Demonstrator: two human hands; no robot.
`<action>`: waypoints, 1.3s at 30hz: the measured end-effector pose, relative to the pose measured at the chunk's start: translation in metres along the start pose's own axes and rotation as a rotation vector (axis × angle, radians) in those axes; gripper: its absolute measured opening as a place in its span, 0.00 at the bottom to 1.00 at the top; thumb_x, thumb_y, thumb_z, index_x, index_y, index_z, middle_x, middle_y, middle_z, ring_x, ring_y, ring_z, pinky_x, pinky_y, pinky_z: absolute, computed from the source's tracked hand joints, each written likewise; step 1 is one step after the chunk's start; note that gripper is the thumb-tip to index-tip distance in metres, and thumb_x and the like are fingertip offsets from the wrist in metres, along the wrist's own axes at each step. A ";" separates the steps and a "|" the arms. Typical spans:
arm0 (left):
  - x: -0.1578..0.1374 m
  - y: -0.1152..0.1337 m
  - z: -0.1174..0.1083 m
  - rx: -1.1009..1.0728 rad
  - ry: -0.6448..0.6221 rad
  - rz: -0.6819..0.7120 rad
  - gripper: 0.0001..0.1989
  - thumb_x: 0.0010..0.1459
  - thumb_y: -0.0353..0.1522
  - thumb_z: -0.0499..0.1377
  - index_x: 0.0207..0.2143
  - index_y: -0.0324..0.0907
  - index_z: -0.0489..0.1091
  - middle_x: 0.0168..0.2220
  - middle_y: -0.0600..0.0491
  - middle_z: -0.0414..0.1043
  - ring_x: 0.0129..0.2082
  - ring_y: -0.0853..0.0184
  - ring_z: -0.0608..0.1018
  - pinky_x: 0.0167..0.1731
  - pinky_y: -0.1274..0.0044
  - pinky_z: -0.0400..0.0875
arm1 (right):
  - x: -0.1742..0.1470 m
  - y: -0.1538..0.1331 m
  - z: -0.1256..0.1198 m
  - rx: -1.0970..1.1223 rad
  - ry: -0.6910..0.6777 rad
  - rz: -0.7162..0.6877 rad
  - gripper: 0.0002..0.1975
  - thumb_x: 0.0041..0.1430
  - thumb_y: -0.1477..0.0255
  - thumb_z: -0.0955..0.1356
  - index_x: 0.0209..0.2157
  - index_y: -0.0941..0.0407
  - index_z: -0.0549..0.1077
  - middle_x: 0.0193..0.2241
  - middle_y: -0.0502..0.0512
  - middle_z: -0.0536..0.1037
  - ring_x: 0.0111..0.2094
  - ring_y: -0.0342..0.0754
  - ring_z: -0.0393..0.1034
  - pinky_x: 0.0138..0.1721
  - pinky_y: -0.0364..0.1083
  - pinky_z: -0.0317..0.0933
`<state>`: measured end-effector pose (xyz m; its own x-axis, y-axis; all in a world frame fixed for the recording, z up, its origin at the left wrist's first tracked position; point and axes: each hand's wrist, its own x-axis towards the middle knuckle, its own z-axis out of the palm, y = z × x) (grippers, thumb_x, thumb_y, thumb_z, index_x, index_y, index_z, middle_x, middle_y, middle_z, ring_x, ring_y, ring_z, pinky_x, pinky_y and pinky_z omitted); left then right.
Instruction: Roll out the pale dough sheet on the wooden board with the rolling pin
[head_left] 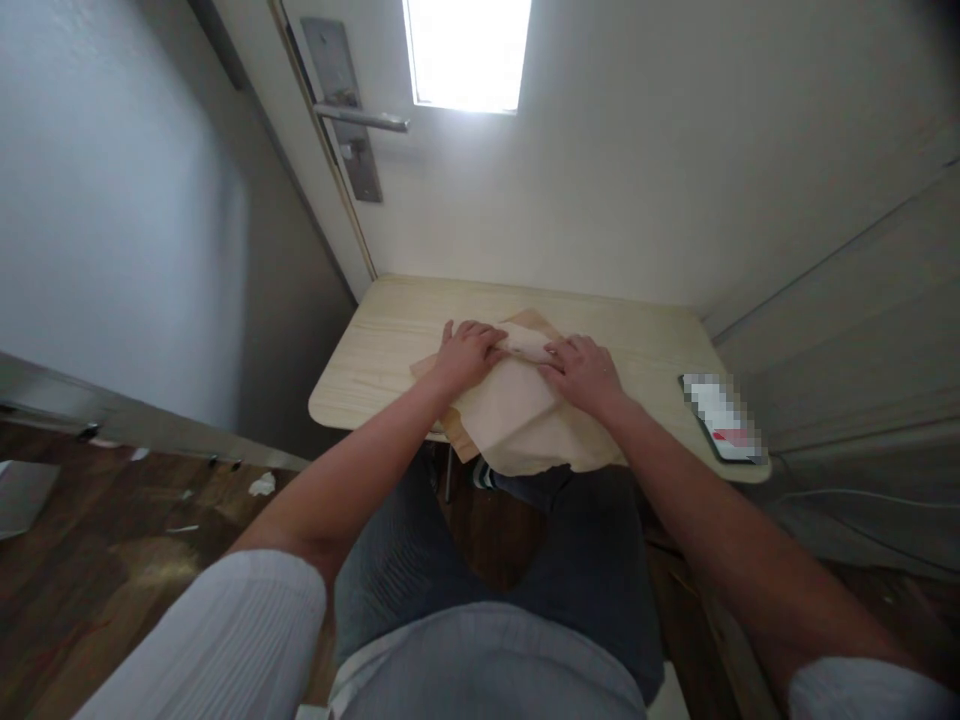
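A cream sheet of cloth (517, 410) with tan corners showing beneath it lies on a small wooden table. Its far part forms a thick roll or fold (529, 343) between my two hands. My left hand (472, 352) is closed over the roll's left end, thumb on the near side. At the other end, my right hand (581, 370) has its fingers curled on the roll. Toward my lap, the sheet's near edge hangs over the table's front. I cannot tell whether anything is wrapped inside.
A phone (724, 420) with a blurred screen lies at the right end of the light wood table (375, 350). Beyond the table stands a door with a metal handle (364, 118) and a bright window (469, 50). Cables (862, 495) run along the right wall; paper scraps (262, 485) lie on the floor.
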<state>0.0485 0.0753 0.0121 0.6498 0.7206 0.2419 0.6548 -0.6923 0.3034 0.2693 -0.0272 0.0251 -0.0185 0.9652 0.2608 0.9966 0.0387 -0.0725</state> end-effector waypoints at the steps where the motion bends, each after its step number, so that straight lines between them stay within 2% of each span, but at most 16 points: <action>1: -0.001 0.001 -0.001 -0.002 0.001 -0.001 0.20 0.69 0.45 0.51 0.58 0.52 0.70 0.59 0.50 0.72 0.62 0.56 0.66 0.66 0.49 0.46 | 0.000 -0.002 -0.003 0.000 -0.019 -0.009 0.17 0.65 0.63 0.65 0.49 0.57 0.77 0.45 0.63 0.77 0.48 0.58 0.67 0.47 0.51 0.58; 4: 0.000 0.005 -0.004 -0.017 0.013 0.005 0.21 0.68 0.47 0.52 0.57 0.52 0.70 0.59 0.50 0.72 0.62 0.55 0.67 0.66 0.49 0.45 | -0.008 -0.004 -0.010 0.035 -0.041 -0.010 0.16 0.67 0.63 0.64 0.47 0.57 0.77 0.45 0.62 0.77 0.48 0.57 0.69 0.47 0.51 0.59; 8: 0.010 0.012 -0.006 -0.036 0.017 -0.045 0.25 0.68 0.50 0.49 0.60 0.49 0.68 0.62 0.49 0.69 0.63 0.55 0.66 0.66 0.52 0.49 | -0.035 -0.007 -0.009 0.118 -0.020 0.084 0.18 0.67 0.62 0.63 0.48 0.58 0.76 0.46 0.63 0.77 0.47 0.57 0.70 0.47 0.52 0.62; 15: 0.060 0.031 0.002 -0.032 -0.026 -0.129 0.26 0.70 0.47 0.44 0.61 0.46 0.67 0.65 0.47 0.65 0.65 0.54 0.64 0.64 0.54 0.55 | -0.074 -0.003 0.000 0.226 0.061 0.212 0.20 0.66 0.59 0.62 0.47 0.58 0.76 0.44 0.65 0.77 0.48 0.59 0.70 0.51 0.55 0.64; 20: 0.097 0.041 0.013 0.030 -0.084 -0.094 0.25 0.68 0.46 0.48 0.59 0.44 0.69 0.62 0.44 0.67 0.63 0.52 0.65 0.62 0.54 0.57 | -0.081 0.010 -0.006 0.302 0.052 0.248 0.20 0.65 0.58 0.63 0.47 0.57 0.76 0.43 0.64 0.76 0.46 0.58 0.71 0.51 0.55 0.65; 24: 0.113 0.046 0.024 0.052 -0.181 0.020 0.27 0.63 0.48 0.54 0.59 0.45 0.69 0.63 0.44 0.66 0.64 0.51 0.64 0.64 0.53 0.54 | -0.082 0.015 -0.010 0.390 0.028 0.284 0.20 0.64 0.57 0.64 0.48 0.56 0.76 0.44 0.62 0.77 0.43 0.55 0.72 0.49 0.53 0.65; 26: 0.115 0.047 0.029 0.058 -0.204 0.129 0.28 0.63 0.49 0.56 0.61 0.47 0.68 0.65 0.46 0.65 0.66 0.52 0.62 0.66 0.52 0.49 | -0.081 0.016 -0.012 0.423 0.008 0.326 0.21 0.63 0.57 0.65 0.48 0.56 0.75 0.43 0.60 0.78 0.41 0.54 0.72 0.46 0.52 0.65; 29: 0.114 0.046 0.034 0.059 -0.223 0.245 0.26 0.67 0.47 0.50 0.63 0.49 0.65 0.66 0.48 0.62 0.67 0.54 0.60 0.67 0.54 0.46 | -0.079 0.014 -0.015 0.431 -0.052 0.393 0.20 0.64 0.56 0.64 0.48 0.54 0.75 0.38 0.58 0.80 0.36 0.53 0.73 0.40 0.49 0.64; 31: 0.111 0.044 0.034 0.049 -0.236 0.252 0.26 0.70 0.46 0.46 0.65 0.51 0.63 0.68 0.49 0.60 0.67 0.55 0.60 0.67 0.55 0.46 | -0.079 0.011 -0.018 0.404 -0.098 0.415 0.20 0.66 0.55 0.63 0.47 0.53 0.75 0.35 0.57 0.80 0.35 0.53 0.74 0.37 0.48 0.62; 34: 0.105 0.040 0.033 0.038 -0.241 0.242 0.26 0.71 0.46 0.43 0.66 0.53 0.61 0.70 0.50 0.57 0.68 0.56 0.59 0.67 0.55 0.46 | -0.080 0.008 -0.019 0.346 -0.147 0.416 0.20 0.69 0.54 0.60 0.46 0.52 0.75 0.36 0.57 0.81 0.35 0.54 0.74 0.34 0.47 0.59; 39: 0.097 0.038 0.032 0.021 -0.231 0.260 0.26 0.72 0.46 0.41 0.66 0.54 0.60 0.70 0.50 0.55 0.69 0.55 0.57 0.67 0.51 0.43 | -0.083 0.006 -0.013 0.255 -0.135 0.342 0.22 0.71 0.56 0.56 0.46 0.54 0.75 0.42 0.60 0.80 0.42 0.55 0.74 0.41 0.49 0.62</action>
<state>0.1493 0.1176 0.0174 0.8647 0.4937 0.0928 0.4620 -0.8541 0.2389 0.2782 -0.1106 0.0152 0.2814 0.9581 0.0541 0.8961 -0.2423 -0.3718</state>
